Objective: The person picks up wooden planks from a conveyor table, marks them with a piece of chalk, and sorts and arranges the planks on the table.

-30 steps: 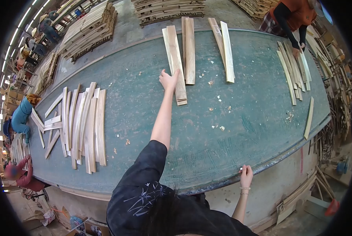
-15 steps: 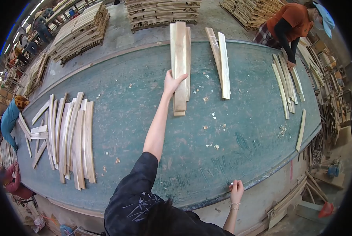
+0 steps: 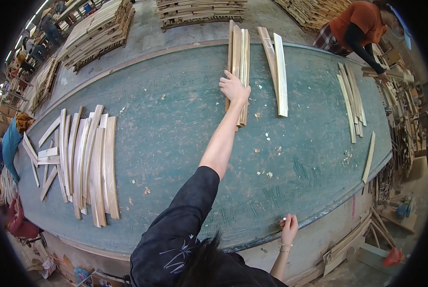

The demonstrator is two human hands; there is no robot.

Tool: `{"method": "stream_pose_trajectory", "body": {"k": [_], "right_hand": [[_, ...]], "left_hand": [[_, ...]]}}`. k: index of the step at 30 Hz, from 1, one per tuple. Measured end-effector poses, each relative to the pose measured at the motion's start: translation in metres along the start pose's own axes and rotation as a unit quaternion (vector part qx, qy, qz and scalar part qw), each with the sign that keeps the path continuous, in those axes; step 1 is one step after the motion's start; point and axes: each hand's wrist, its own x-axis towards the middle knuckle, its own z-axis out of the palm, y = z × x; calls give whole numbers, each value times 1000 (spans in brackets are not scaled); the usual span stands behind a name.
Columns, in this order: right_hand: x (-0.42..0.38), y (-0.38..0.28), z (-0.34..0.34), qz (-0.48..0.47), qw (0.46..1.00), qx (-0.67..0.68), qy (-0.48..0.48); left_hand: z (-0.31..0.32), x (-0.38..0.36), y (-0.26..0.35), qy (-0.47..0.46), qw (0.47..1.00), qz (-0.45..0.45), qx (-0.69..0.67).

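My left hand (image 3: pixel 234 89) reaches far across the table, its fingers closed over a narrow bundle of wooden boards (image 3: pixel 244 52). Several of these boards stand on edge, side by side, pointing away from me. Just right of the bundle, two more wooden boards (image 3: pixel 280 71) lie at a slight angle to each other, with a mark on one. By the near table edge, my right hand (image 3: pixel 289 228) is closed around a small white piece of chalk (image 3: pixel 284 219), of which only the tip shows.
A green table (image 3: pixel 175 143) carries scattered wood chips. Loose boards (image 3: pixel 99 172) lie in a group at left, and thin strips (image 3: pixel 350 95) at right. A co-worker in an orange shirt (image 3: pixel 362 21) bends over the right end. Stacked timber (image 3: pixel 199 12) stands beyond the table.
My left hand has shifted right with the boards, which have turned from flat to on edge. The co-worker's hand has moved a strip rightward off the group. My right hand stays nearly still.
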Motion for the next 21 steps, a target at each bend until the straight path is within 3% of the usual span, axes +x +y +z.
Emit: {"method": "stream_pose_trajectory", "body": {"k": [3, 7, 13, 15, 17, 19, 21], "right_hand": [[-7, 2, -2, -16, 999, -34, -8], [-14, 7, 5, -23, 997, -49, -46], [-21, -8, 32, -67, 994, -23, -81], [-31, -14, 43, -60, 991, -34, -113], [-42, -18, 49, -89, 986, -46, -136], [-54, -25, 56, -87, 987, -26, -131], [-65, -27, 61, -98, 987, -31, -123]], "left_hand": [[-23, -6, -31, 40, 999, 7, -33], [-69, -2, -106, 71, 997, 14, 36], [-125, 23, -205, 120, 988, -94, 19], [-128, 46, -226, 93, 987, -133, -1], [-127, 55, -237, 80, 986, -125, 74], [-130, 55, -242, -14, 989, -145, 38], [-139, 58, -245, -17, 991, -126, 29]]}}
